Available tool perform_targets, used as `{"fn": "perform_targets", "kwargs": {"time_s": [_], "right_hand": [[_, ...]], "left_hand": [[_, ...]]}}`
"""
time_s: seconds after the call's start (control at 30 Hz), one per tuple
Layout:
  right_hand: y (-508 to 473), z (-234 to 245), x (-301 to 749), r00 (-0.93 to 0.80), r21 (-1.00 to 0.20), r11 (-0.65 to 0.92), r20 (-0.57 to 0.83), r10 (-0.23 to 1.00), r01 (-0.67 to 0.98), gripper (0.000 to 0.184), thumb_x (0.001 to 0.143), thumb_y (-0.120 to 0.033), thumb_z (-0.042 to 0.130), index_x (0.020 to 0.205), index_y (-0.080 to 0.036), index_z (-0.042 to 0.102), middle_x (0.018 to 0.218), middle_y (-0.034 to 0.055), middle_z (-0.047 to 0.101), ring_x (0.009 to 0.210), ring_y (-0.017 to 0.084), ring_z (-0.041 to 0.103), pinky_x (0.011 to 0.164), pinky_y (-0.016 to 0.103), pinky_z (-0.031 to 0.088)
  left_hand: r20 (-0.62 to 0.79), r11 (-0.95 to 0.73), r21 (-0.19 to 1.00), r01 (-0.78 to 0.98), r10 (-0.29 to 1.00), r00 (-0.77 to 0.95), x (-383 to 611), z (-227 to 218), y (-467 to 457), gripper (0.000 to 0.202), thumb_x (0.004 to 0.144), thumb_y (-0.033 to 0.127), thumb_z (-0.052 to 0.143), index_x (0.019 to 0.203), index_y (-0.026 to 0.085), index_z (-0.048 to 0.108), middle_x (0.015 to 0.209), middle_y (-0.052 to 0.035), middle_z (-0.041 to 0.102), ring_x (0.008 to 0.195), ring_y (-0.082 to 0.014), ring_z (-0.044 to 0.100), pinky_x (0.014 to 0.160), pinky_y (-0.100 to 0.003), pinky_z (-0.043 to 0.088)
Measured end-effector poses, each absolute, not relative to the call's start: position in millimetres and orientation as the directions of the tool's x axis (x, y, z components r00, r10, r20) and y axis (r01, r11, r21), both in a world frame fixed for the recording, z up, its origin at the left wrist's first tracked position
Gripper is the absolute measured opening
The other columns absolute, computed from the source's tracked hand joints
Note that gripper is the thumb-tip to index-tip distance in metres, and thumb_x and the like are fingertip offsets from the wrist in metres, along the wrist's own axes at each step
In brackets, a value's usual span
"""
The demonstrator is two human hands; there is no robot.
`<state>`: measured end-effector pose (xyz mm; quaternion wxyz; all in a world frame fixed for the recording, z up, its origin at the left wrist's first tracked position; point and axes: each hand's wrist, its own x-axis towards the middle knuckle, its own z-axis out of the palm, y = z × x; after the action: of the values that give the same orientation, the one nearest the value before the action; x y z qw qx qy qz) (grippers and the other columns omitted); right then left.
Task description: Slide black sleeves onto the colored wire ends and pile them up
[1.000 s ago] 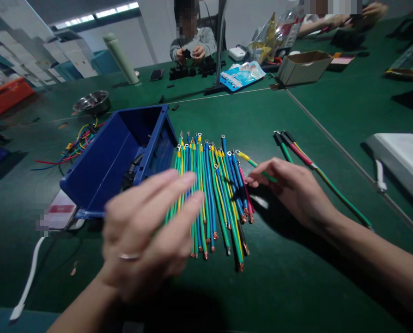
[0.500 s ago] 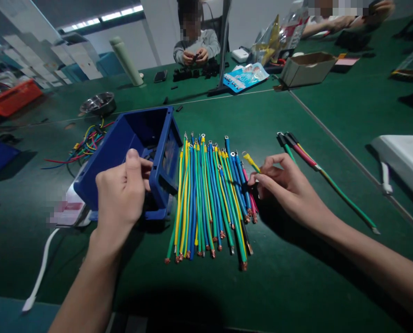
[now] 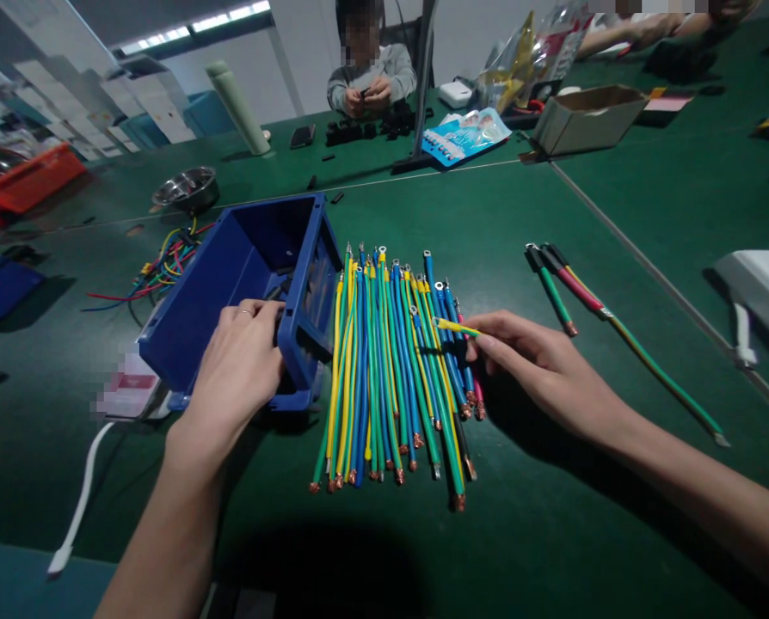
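Note:
A row of short blue, green and yellow wires [image 3: 390,370] with ring terminals lies side by side on the green table [image 3: 488,215]. My right hand [image 3: 539,370] is closed on a yellow-green wire [image 3: 455,327], holding its end over the right side of the row. My left hand [image 3: 243,370] reaches into the front of a tipped blue plastic bin [image 3: 230,266]; its fingertips are hidden inside. A ring shows on one finger.
Two longer wires [image 3: 578,292] lie to the right. A tangle of coloured wires [image 3: 158,266], a steel bowl [image 3: 187,187], a cardboard box [image 3: 584,116] and a white device [image 3: 765,292] stand around. A person [image 3: 372,73] works at the far side.
My left hand went from above the wires to the bin's front and now reaches inside. My right hand lifted the yellow-green wire and turned it over the row.

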<state>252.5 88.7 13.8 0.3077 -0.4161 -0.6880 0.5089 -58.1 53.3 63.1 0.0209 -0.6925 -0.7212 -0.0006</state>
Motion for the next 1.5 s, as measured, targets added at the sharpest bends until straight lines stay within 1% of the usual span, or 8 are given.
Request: {"fn": "perform_targets", "kwargs": {"time_s": [0.43, 0.67, 0.8, 0.93, 1.07, 1.17, 1.3, 1.5], "right_hand": [[90.5, 13.4, 254.3, -0.465, -0.942, 0.146, -0.011, 0.885, 0.301, 0.031, 0.095, -0.043, 0.05, 0.112, -0.02, 0.061, 0.084, 0.0027, 0.063, 0.073, 0.016, 0.059, 0.066, 0.032, 0.048], [90.5, 14.8, 255.4, -0.477, -0.915, 0.212, 0.024, 0.878, 0.344, 0.029, 0.095, -0.042, 0.05, 0.11, -0.02, 0.062, 0.083, 0.002, 0.064, 0.074, 0.016, 0.059, 0.067, 0.031, 0.046], [91.0, 15.4, 254.4, -0.459, -0.906, 0.239, 0.057, 0.887, 0.348, 0.028, 0.094, -0.043, 0.051, 0.105, -0.021, 0.063, 0.083, 0.002, 0.065, 0.078, 0.017, 0.061, 0.07, 0.032, 0.046], [88.7, 17.0, 253.2, -0.425, -0.915, 0.225, 0.067, 0.903, 0.335, 0.025, 0.093, -0.044, 0.054, 0.096, -0.022, 0.064, 0.084, 0.0011, 0.066, 0.075, 0.015, 0.06, 0.066, 0.029, 0.045], [86.6, 18.7, 251.2, -0.412, -0.929, 0.212, 0.072, 0.908, 0.304, 0.023, 0.092, -0.042, 0.056, 0.087, -0.022, 0.063, 0.074, -0.0014, 0.063, 0.064, 0.011, 0.057, 0.058, 0.025, 0.043], [86.0, 19.3, 249.8, -0.392, -0.933, 0.207, 0.079, 0.916, 0.295, 0.024, 0.092, -0.042, 0.056, 0.084, -0.021, 0.062, 0.071, -0.0017, 0.061, 0.062, 0.011, 0.056, 0.056, 0.024, 0.042], [83.7, 18.7, 249.8, -0.402, -0.941, 0.167, 0.038, 0.915, 0.293, 0.027, 0.092, -0.045, 0.056, 0.082, -0.021, 0.061, 0.068, -0.0019, 0.059, 0.059, 0.011, 0.053, 0.054, 0.025, 0.04], [77.0, 18.2, 249.6, -0.483, -0.923, 0.227, 0.052, 0.874, 0.312, 0.023, 0.093, -0.042, 0.055, 0.084, -0.022, 0.062, 0.075, -0.0012, 0.062, 0.067, 0.012, 0.057, 0.061, 0.026, 0.043]], "left_hand": [[0.013, 0.012, -0.013, 1.0, 1.0, -0.011, -57.4, 62.8, 56.9, 0.018, 0.086, 0.016, 0.048, 0.07, 0.019, 0.054, 0.082, -0.0097, 0.063, 0.085, -0.0289, 0.059, 0.078, -0.039, 0.047], [0.459, 0.215, 0.127, 0.968, 0.853, -0.249, -43.0, 69.0, 53.4, 0.017, 0.092, 0.024, 0.051, 0.102, 0.013, 0.059, 0.09, -0.01, 0.067, 0.085, -0.0263, 0.066, 0.078, -0.039, 0.05], [0.839, -0.214, 0.365, 0.906, 0.497, -0.221, -29.0, 64.8, 49.9, 0.014, 0.081, 0.014, 0.065, 0.094, 0.01, 0.062, 0.086, -0.0048, 0.063, 0.074, -0.0172, 0.068, 0.068, -0.03, 0.052], [0.921, -0.653, 0.304, 0.693, 0.387, -0.039, 3.9, 53.1, 34.8, 0.023, 0.078, 0.004, 0.061, 0.099, 0.012, 0.066, 0.084, -0.0015, 0.067, 0.072, -0.013, 0.066, 0.064, -0.026, 0.052], [0.618, -0.64, 0.529, 0.557, 0.741, 0.263, 35.0, 38.4, 18.1, 0.027, 0.089, 0.001, 0.056, 0.112, 0.014, 0.063, 0.098, -0.0046, 0.07, 0.09, -0.0146, 0.065, 0.083, -0.027, 0.052], [0.363, -0.391, 0.776, 0.496, 0.919, 0.155, 42.7, 30.7, 17.0, 0.017, 0.094, 0.008, 0.056, 0.105, 0.017, 0.065, 0.095, -0.0021, 0.069, 0.088, -0.0124, 0.065, 0.08, -0.023, 0.051], [0.115, -0.092, 0.944, 0.318, 0.992, -0.054, 39.2, 25.6, 26.4, 0.008, 0.094, 0.022, 0.061, 0.099, 0.02, 0.067, 0.086, 0.0021, 0.068, 0.072, -0.0096, 0.062, 0.063, -0.019, 0.048], [-0.029, 0.054, 0.98, 0.193, 0.991, -0.129, 35.8, 23.3, 31.9, 0.015, 0.092, 0.031, 0.062, 0.085, 0.018, 0.064, 0.065, 0.0043, 0.058, 0.058, -0.0087, 0.054, 0.055, -0.017, 0.044]]}}
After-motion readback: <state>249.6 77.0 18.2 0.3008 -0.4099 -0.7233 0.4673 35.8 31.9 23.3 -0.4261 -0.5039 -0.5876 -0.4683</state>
